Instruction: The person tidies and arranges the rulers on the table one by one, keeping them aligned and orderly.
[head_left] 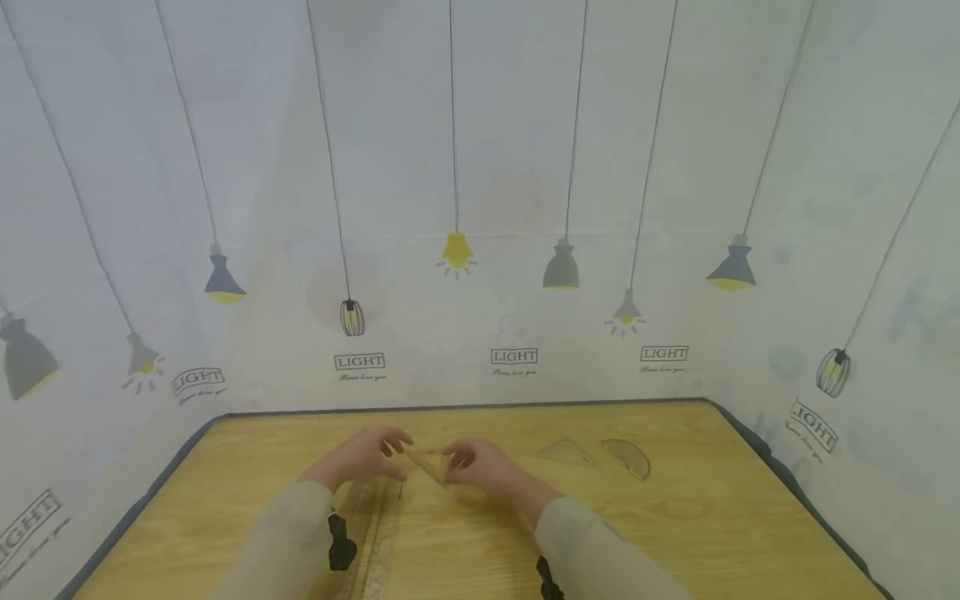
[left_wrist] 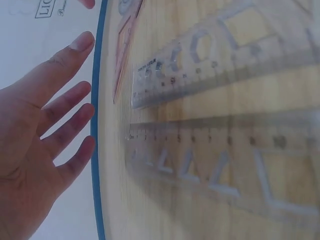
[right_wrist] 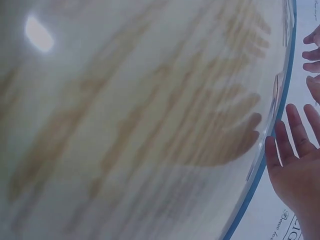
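Currently, my left hand (head_left: 367,457) and right hand (head_left: 483,467) (both released) flank a set square (head_left: 428,468) on the bench (head_left: 712,508).

Clear, smooth plastic makes up the rulers (left_wrist: 230,142), the protractor (head_left: 628,459) and the triangle (head_left: 427,467), the wood-grained table (head_left: 712,517) has a glossy sheen that mirrors light, and the pale sleeves (head_left: 277,533) look like matt cloth.

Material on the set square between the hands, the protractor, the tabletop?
Set square: probably clear plastic; thin, see-through, table colour showing through.
Protractor: likewise likely clear plastic, smooth-looking; tabletop visible through it.
Tabletop: wood or wood-look laminate, can't tell which; pale grain, glossy, with glare.
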